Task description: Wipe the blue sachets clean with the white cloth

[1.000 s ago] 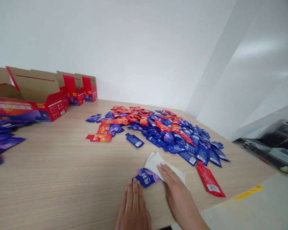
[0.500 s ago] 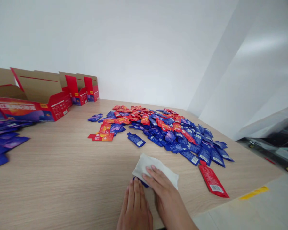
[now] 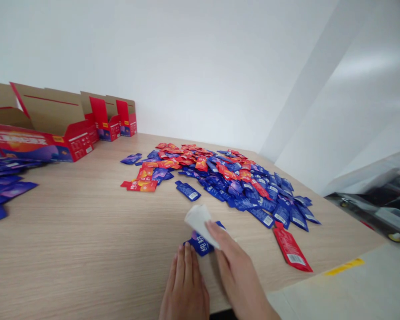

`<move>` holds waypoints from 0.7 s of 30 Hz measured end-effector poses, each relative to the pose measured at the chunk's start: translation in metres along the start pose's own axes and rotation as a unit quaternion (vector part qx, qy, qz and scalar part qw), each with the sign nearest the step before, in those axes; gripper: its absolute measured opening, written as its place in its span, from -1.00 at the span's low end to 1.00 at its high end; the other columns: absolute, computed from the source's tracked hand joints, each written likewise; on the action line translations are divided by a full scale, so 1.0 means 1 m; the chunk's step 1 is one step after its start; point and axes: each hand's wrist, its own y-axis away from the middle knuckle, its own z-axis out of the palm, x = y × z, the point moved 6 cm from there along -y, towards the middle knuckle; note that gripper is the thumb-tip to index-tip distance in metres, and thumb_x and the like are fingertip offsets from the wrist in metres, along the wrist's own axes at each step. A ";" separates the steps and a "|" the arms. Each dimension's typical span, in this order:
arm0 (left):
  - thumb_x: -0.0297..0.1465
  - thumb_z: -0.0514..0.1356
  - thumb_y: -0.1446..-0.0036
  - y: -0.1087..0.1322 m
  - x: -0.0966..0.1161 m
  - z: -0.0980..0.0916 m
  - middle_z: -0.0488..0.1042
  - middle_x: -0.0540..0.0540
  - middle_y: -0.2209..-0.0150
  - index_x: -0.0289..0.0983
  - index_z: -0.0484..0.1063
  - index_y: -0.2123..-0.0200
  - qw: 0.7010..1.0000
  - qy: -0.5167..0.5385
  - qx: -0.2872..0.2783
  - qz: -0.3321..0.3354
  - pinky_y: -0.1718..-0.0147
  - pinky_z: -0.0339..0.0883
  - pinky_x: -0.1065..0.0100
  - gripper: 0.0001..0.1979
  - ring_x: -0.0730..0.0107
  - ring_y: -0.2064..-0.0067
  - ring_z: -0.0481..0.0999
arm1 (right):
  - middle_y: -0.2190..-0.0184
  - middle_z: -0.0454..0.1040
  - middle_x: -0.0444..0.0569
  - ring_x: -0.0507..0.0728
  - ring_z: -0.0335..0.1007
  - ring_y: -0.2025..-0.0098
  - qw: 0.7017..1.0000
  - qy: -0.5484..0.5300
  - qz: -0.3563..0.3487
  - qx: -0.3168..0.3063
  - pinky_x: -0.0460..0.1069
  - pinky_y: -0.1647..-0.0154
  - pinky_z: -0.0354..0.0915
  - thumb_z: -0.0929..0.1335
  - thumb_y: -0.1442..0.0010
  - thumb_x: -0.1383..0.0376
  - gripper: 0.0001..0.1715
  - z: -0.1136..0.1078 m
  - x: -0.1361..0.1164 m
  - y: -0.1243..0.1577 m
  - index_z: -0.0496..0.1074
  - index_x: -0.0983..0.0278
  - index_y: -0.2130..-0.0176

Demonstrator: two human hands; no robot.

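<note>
A blue sachet lies near the front edge of the wooden table. My left hand rests flat with fingers together, its fingertips on the sachet's near end. My right hand presses a folded white cloth onto the sachet's far part; the cloth's free end sticks up to the left. A large heap of blue and red sachets spreads behind them.
A single red sachet lies to the right near the table edge. Open red cartons stand at the back left, with more behind. Flat blue packs lie at the far left. The table ends at the right above a grey floor.
My right hand swept the cloth left over the sachet, hiding it, then drew it back and bunched it. The sachet's printed face shows again. My left hand stayed put.
</note>
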 end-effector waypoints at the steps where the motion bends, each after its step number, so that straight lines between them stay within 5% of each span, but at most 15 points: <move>1: -0.28 0.15 -0.24 0.000 -0.001 -0.001 0.57 -0.31 -0.17 -0.43 0.50 -0.16 1.000 -0.003 -0.001 0.005 -0.22 0.34 0.12 -0.50 0.03 -0.25 0.46 | -0.35 0.43 -0.06 0.16 0.33 -0.40 0.999 0.006 -0.035 -0.027 0.16 -0.41 0.31 0.21 -0.34 0.53 -0.26 0.012 -0.010 0.000 0.37 0.09 -0.38; 5: -0.25 0.12 -0.28 -0.002 -0.002 -0.006 0.58 -0.31 -0.16 -0.44 0.51 -0.15 0.998 -0.039 -0.026 0.046 -0.21 0.36 0.11 -0.51 0.01 -0.23 0.49 | -0.36 0.41 -0.02 0.20 0.28 -0.42 0.995 0.082 -0.045 -0.046 0.22 -0.42 0.30 0.20 -0.20 0.63 -0.15 0.021 0.002 0.008 0.43 0.14 -0.34; 10: -0.25 0.11 -0.28 -0.007 0.000 -0.015 0.48 -0.42 -0.26 -0.57 0.41 -0.22 0.996 -0.052 -0.024 0.066 -0.23 0.34 0.11 -0.41 -0.07 -0.29 0.44 | -0.29 0.49 0.06 0.25 0.45 -0.31 0.980 0.180 0.085 0.009 0.24 -0.36 0.36 0.19 -0.23 0.56 -0.25 -0.038 0.063 0.018 0.49 0.21 -0.29; 13: -0.27 0.13 -0.26 -0.007 0.000 -0.014 0.46 -0.44 -0.28 -0.58 0.39 -0.24 0.998 -0.028 -0.028 0.040 -0.25 0.32 0.10 -0.40 -0.07 -0.31 0.41 | -0.27 0.52 0.03 0.23 0.45 -0.31 0.981 0.148 0.105 0.062 0.25 -0.36 0.36 0.20 -0.32 0.48 -0.35 -0.060 0.062 0.015 0.50 0.18 -0.28; 16: -0.28 0.13 -0.27 -0.005 0.001 -0.010 0.45 -0.43 -0.29 -0.56 0.39 -0.25 0.999 -0.024 -0.030 0.036 -0.26 0.31 0.09 -0.41 -0.05 -0.33 0.39 | -0.39 0.38 -0.01 0.19 0.29 -0.42 0.993 0.076 0.034 0.086 0.23 -0.41 0.28 0.20 -0.35 0.48 -0.29 -0.041 0.026 0.007 0.39 0.12 -0.37; 21: -0.31 0.14 -0.25 -0.001 -0.004 -0.006 0.58 -0.32 -0.15 -0.42 0.49 -0.16 0.997 -0.031 -0.036 0.068 -0.20 0.36 0.09 -0.52 0.00 -0.21 0.50 | -0.33 0.46 -0.02 0.15 0.30 -0.41 0.995 0.036 -0.084 -0.038 0.17 -0.42 0.30 0.21 -0.13 0.67 -0.09 0.032 -0.015 0.001 0.43 0.12 -0.34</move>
